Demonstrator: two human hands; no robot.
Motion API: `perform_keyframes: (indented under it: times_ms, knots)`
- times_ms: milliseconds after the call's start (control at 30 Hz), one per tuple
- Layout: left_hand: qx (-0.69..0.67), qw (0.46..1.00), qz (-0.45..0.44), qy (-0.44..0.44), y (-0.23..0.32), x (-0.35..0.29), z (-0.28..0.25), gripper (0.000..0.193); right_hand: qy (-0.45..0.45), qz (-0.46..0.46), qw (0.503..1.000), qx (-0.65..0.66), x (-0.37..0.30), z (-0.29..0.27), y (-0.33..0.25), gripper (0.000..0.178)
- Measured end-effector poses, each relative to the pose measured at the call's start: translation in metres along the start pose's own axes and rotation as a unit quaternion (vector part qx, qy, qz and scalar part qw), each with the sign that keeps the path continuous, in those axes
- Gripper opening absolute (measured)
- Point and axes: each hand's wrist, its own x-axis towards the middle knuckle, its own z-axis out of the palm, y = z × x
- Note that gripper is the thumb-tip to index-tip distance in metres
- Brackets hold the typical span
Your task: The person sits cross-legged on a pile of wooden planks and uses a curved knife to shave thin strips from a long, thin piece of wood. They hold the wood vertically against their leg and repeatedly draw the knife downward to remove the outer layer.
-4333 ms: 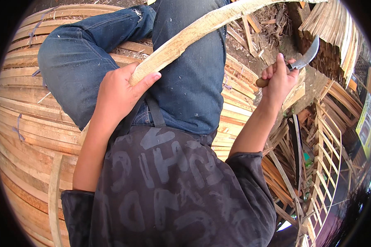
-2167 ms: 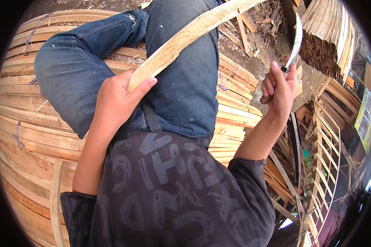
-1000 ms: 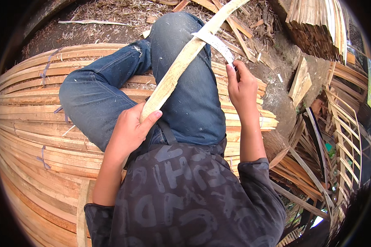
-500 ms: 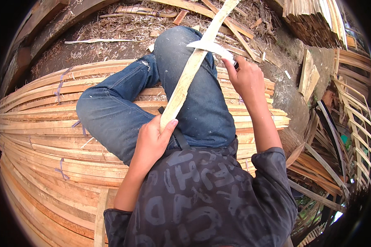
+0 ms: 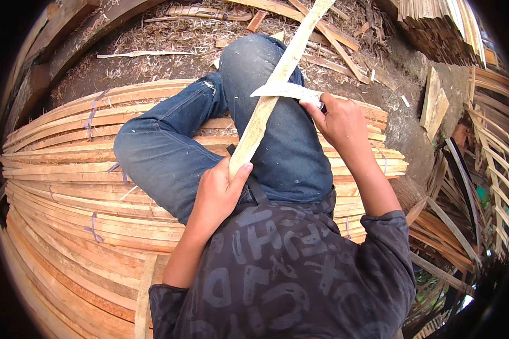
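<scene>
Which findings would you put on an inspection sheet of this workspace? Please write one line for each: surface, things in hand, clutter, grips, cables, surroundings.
Surface: bundled wooden slats with purple ties, under the bent left leg.
Things in hand: pale wooden strip, slanting over the right leg; curved knife, blade crossing the strip, exact contact unclear.
Clutter: shavings and loose offcuts on the ground.
Grips: left grip closed around the strip's near end; right grip closed on the knife, handle mostly hidden.
Cables: nothing seen.
Surroundings: stacked thin slats, upper right; slatted frame, far right.
</scene>
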Motion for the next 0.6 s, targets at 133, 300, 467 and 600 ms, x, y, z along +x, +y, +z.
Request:
perform_keyframes:
  times_ms: [133, 300, 467, 600]
  knots:
    - [0.035, 0.999, 0.007, 0.003, 0.006, 0.007, 0.002, 0.041, 0.067, 0.001, 0.998, -0.012, 0.019, 0.015, 0.019, 0.062]
    - [-0.002, 1.000, -0.007, -0.006, 0.007, 0.001, -0.003, 0.041, -0.007, -0.060, 0.998, 0.000, -0.003, 0.003, -0.013, 0.061]
    - [-0.003, 1.000, 0.007, -0.004, 0.006, 0.004, 0.001, 0.040, 0.091, 0.003, 0.996, -0.005, 0.030, 0.014, 0.018, 0.063]
    - [-0.008, 1.000, -0.009, -0.010, 0.007, 0.003, -0.002, 0.041, -0.015, -0.102, 0.995, 0.004, 0.003, 0.000, -0.021, 0.063]
